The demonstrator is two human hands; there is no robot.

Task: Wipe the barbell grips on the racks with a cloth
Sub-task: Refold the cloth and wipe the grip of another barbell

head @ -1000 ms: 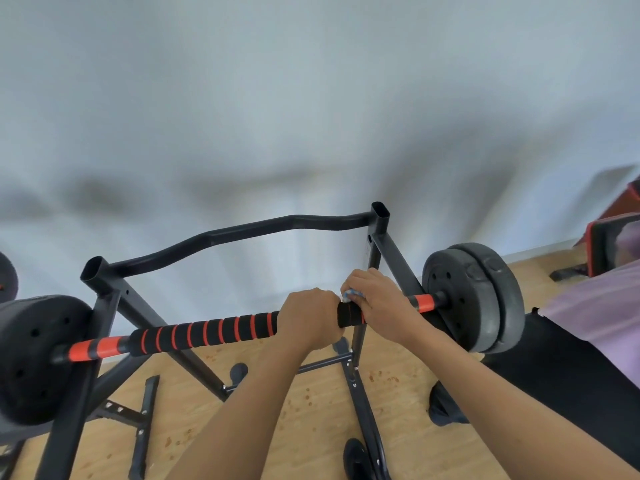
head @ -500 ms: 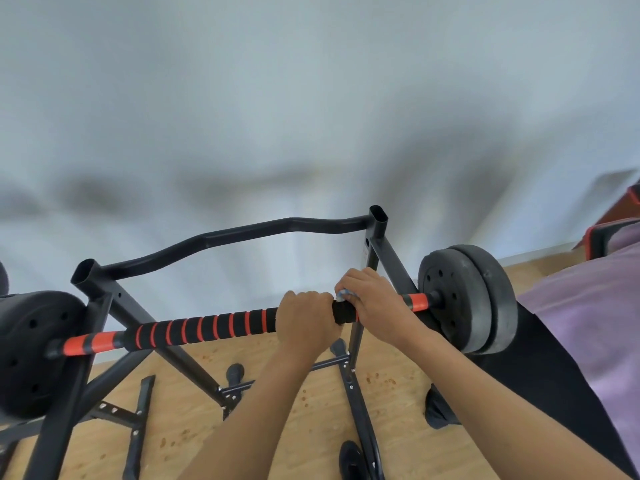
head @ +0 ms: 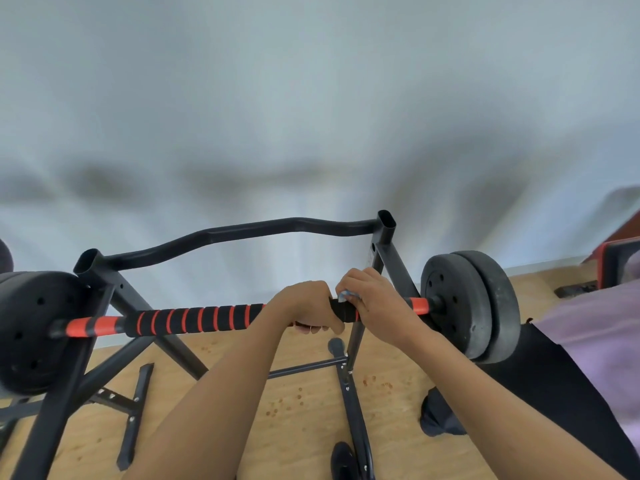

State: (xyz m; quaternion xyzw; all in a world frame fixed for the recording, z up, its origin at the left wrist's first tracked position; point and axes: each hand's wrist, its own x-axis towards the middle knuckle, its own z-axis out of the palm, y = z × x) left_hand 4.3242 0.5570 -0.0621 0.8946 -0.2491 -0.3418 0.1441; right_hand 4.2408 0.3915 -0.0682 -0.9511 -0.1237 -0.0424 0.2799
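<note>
Head view (only view). Barbell (head: pixel 420 304) lies across the rack (head: pixel 242 233), long axis running L–R across the frame with a slight tilt, plates (head: pixel 460 306) on the R end, more plates at the L edge. Foam grip (head: pixel 194 318), black w/ orange bands, covers the mid section. Both hands are on the bar, just beside each other, R of centre. Left hand (head: pixel 304 304): wrapped round the foam grip, fingertips showing curled under it; reads as steadying hold. Right hand (head: pixel 377 299): curled over the bar, pressing a pale cloth (head: pixel 345 295) onto the grip's R end; only a small corner of cloth shows between thumb and fingers. Wood floor (head: pixel 304 393) below. Key relation: unwiped-looking length of grip extends to the L of both hands, along the bar axis; the left hand sits between cloth and that stretch. Judgement: cloth hand is nearer the R end, so wiping leftward needs the left hand to shift or let go first.
</note>
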